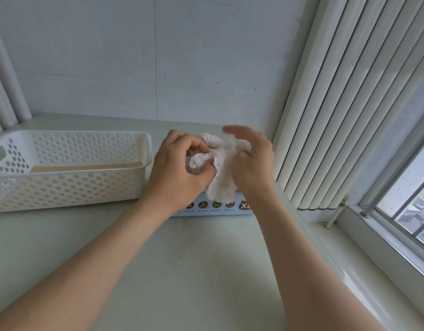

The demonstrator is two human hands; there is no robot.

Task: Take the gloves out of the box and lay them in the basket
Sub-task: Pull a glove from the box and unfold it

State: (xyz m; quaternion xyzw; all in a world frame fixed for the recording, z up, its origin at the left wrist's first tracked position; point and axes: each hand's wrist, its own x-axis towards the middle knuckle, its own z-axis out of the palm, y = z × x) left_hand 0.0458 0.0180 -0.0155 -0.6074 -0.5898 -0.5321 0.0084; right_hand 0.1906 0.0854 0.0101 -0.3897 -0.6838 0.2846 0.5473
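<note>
A crumpled white glove (221, 168) hangs just above the glove box (214, 207), a pale blue carton with round icons and "XL" on its front, mostly hidden behind my hands. My left hand (179, 168) pinches the glove's left side with curled fingers. My right hand (250, 161) holds its right side with thumb and lower fingers, while its upper fingers are blurred and stretched out. The white perforated basket (62, 187) stands to the left of the box, and I see no gloves in it.
The pale table (194, 271) carries the basket and box. A white wall (134, 68) runs behind. Vertical white blinds (344, 115) and a window sill (373, 247) close off the right side, close to the box.
</note>
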